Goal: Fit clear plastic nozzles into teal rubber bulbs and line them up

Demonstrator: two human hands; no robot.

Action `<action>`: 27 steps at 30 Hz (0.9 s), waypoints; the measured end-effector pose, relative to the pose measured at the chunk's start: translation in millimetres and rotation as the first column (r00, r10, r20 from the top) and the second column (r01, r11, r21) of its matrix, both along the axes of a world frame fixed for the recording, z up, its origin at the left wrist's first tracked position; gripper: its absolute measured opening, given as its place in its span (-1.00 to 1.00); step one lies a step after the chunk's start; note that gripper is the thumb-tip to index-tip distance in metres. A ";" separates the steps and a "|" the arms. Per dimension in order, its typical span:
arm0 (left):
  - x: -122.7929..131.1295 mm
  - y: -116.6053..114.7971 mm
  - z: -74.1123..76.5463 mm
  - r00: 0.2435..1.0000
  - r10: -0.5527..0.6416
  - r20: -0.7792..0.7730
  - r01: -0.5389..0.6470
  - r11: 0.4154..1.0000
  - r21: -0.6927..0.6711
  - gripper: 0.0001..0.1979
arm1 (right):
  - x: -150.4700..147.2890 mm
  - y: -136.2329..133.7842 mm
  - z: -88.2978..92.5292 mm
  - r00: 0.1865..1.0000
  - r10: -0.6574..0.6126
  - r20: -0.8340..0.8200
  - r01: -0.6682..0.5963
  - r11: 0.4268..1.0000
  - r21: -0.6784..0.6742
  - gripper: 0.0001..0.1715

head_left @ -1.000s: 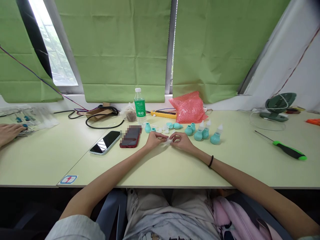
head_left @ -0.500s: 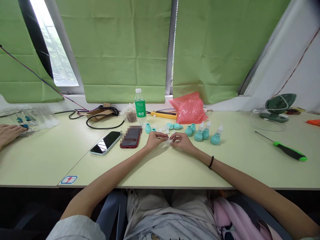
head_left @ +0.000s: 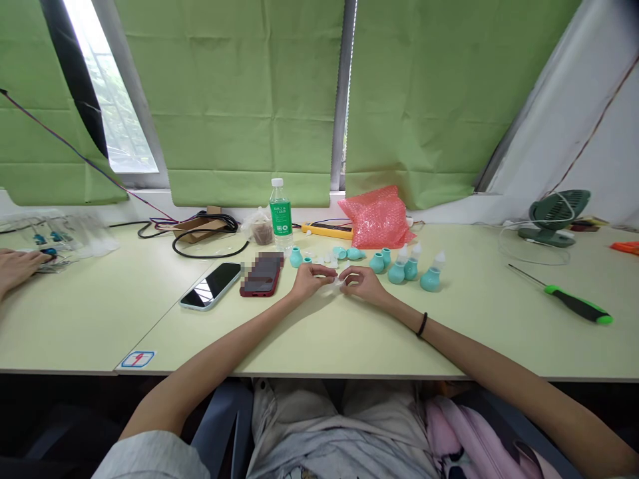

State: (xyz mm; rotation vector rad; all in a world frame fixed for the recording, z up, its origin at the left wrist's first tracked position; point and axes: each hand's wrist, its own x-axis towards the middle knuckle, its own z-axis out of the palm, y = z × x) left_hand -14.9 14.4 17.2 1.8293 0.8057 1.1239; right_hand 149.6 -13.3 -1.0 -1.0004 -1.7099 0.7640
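My left hand and my right hand meet at the middle of the table, fingertips pinched together. Between them is a small translucent white plastic piece, partly hidden by the fingers. Just right of my right hand stand several teal squeeze bulbs; one bulb carries a clear pointed nozzle. Two more bulbs carry such nozzles, while an open-necked bulb has none. Behind my hands lie other teal bulbs and small whitish pieces. Another open bulb stands behind my left hand.
Two phones, one pale-edged and one red-cased, lie to the left. Behind stand a water bottle and a pink bubble-wrap bag. A screwdriver and green fan are right. Another person's hand is far left.
My fingers have shifted very slightly around the translucent piece, which shows a little more between them. The bulbs and other things stay where they were.
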 end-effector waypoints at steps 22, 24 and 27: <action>4.2 -7.0 -2.3 0.998 -0.063 0.030 0.064 0.996 -0.057 -0.58 | 1.1 1.6 1.1 0.987 -0.023 -0.159 0.004 0.993 -0.117 -0.69; 4.4 -8.0 -2.4 0.998 -0.068 0.016 0.068 0.997 -0.033 -0.59 | 0.6 0.6 1.6 0.986 -0.026 -0.162 0.006 0.993 -0.118 -0.69; 4.3 -9.5 -2.6 0.998 -0.060 -0.010 0.061 0.997 0.043 -0.60 | -0.3 -0.9 2.8 0.983 -0.035 -0.181 0.013 0.992 -0.123 -0.68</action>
